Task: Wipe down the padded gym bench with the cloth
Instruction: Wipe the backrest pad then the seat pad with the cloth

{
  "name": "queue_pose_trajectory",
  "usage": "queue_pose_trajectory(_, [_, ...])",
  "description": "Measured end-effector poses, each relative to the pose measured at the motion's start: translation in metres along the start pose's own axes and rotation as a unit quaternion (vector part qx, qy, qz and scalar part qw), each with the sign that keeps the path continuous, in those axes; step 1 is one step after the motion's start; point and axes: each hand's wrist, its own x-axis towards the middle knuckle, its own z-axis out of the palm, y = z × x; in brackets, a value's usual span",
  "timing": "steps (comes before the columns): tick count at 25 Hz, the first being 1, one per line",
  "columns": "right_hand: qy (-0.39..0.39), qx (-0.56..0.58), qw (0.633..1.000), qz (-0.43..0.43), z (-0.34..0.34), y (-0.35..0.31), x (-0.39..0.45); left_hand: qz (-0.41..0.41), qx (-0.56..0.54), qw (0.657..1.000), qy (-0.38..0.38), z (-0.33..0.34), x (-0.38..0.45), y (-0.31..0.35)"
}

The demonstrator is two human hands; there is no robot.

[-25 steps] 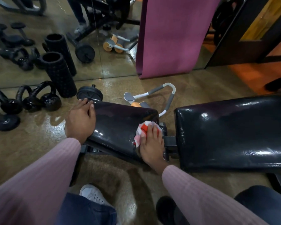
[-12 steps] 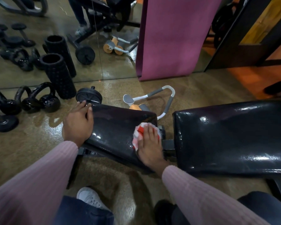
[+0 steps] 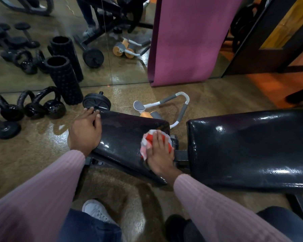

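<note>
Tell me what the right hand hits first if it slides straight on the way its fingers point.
Probably nothing on the pad: the right hand and cloth point at the seat pad's far edge, then likely the ab roller on the floor beyond; depth is unclear.

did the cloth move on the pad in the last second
Yes, barely. The cloth under the right hand crept away from the person along the small pad's right edge.

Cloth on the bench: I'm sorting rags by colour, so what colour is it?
Red and white, with the cloth under the right hand; the head view shows it.
</note>
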Motion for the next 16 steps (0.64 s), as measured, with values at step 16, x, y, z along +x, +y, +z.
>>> queue_pose_trajectory(16, [-0.006,-0.041,0.998,-0.052,0.000,-0.002,-0.003,0.016,0.105,0.993,-0.055,-0.005,-0.010,0.014])
